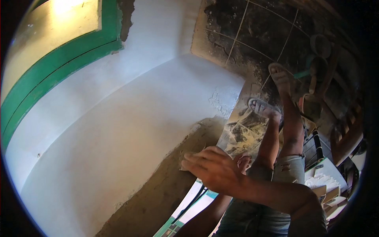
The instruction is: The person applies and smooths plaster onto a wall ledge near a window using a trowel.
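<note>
My right hand (215, 168) reaches across from the lower right, its fingertips at the bare grey-brown strip (162, 189) along the white wall surface. The fingers are bent together around a small pale edge that I cannot make out. Behind it, my left hand (243, 161) shows only a few curled fingers; the right hand and wrist cover the rest, so anything inside it is hidden. Smooth white coating (118, 130) spreads beside the strip, with a rougher, flaky patch (221, 102) near its far right end.
Green trim (59, 67) frames a lit yellowish panel at upper left. My sandalled feet (264, 108) stand on dark floor tiles (260, 31) dusted with pale powder. At right are a bucket-like container (320, 45), a tool with a wooden handle (312, 83) and a pile of white pieces (325, 179).
</note>
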A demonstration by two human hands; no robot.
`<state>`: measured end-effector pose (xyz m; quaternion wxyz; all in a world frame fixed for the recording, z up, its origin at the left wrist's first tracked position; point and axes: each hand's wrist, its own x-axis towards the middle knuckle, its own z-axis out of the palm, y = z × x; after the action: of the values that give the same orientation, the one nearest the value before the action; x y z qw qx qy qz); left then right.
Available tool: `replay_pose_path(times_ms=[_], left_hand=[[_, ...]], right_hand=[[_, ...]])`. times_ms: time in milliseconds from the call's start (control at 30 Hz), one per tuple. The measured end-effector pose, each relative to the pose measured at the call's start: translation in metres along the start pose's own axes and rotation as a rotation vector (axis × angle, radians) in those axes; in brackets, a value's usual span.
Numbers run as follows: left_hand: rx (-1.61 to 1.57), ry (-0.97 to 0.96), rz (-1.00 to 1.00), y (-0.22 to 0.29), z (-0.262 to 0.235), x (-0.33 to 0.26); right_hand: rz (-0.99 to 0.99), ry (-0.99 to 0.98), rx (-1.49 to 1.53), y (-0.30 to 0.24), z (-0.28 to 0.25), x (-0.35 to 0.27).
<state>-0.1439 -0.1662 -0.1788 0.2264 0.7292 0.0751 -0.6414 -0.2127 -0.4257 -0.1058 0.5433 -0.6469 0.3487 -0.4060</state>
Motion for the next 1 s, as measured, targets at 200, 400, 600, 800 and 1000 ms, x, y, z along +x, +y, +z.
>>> replay_pose_path(times_ms=[200, 400, 600, 800, 1000], left_hand=[[-0.152, -0.076, 0.084, -0.002, 0.0, 0.006], [0.096, -0.01, 0.204, 0.004, 0.011, 0.001], [0.205, 0.015, 0.112, 0.002, 0.007, -0.018], [0.141, 0.031, 0.135, 0.022, 0.013, -0.021], [0.357, 0.114, 0.405, 0.0, 0.017, -0.017]], right_hand=[[0.165, -0.097, -0.201, 0.008, 0.003, -0.017], [0.224, -0.038, -0.136, 0.009, 0.009, -0.026], [0.081, 0.043, -0.013, -0.038, 0.015, -0.036], [0.091, 0.11, -0.071, -0.045, 0.02, -0.049], [0.098, 0.149, -0.12, -0.025, 0.015, -0.055]])
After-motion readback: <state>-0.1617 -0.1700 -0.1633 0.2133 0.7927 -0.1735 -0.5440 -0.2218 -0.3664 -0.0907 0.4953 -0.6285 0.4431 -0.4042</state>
